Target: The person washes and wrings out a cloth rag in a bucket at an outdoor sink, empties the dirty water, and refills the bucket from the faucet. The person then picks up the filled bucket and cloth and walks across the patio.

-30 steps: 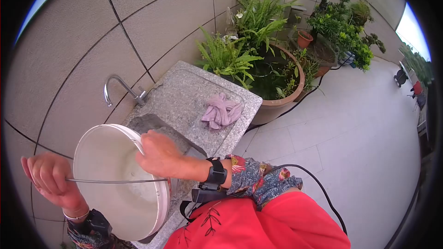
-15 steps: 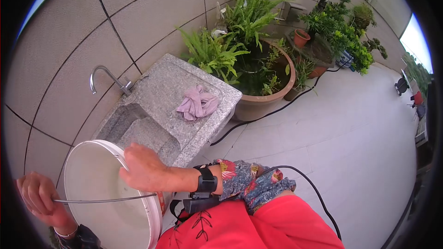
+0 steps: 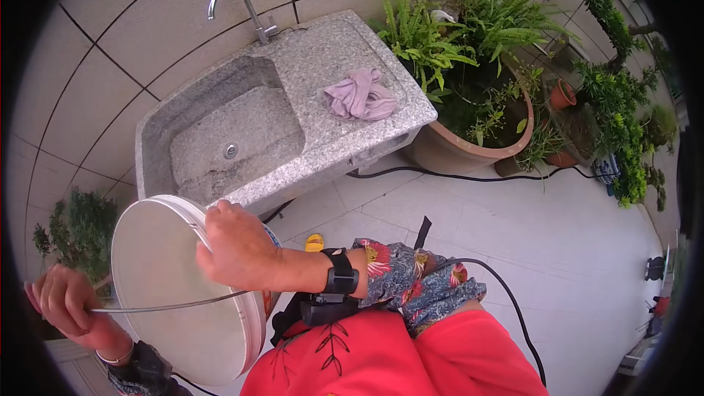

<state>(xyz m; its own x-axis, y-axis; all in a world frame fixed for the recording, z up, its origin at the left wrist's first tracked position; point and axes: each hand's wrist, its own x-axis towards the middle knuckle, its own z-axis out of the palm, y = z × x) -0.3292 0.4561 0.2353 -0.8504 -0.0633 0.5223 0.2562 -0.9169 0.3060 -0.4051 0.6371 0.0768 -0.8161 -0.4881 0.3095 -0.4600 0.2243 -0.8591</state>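
Observation:
A white plastic bucket [image 3: 165, 257] is tilted with its mouth facing left, in front of the stone sink [image 3: 330, 148]. My right hand [image 3: 238, 246] grips its rim from above. At the far left, my left hand [image 3: 73, 308] is closed round the bucket's thin metal handle [image 3: 172, 306], which stretches across the mouth. Beyond the bucket, the sink basin shows its drain [image 3: 231, 150]. On the sink's flat counter lies a crumpled pink cloth [image 3: 359, 95], touched by neither hand.
A curved metal faucet [image 3: 253, 11] stands at the back of the sink. To the right is a large clay pot [image 3: 469, 152] with ferns. A black hose [image 3: 440, 174] runs over the tiled floor [image 3: 572, 249]. A leafy plant [image 3: 81, 231] grows at the left.
The view has shifted, and the bucket, held in both hands, has moved away from over the sink basin to its front side. The basin and drain now show.

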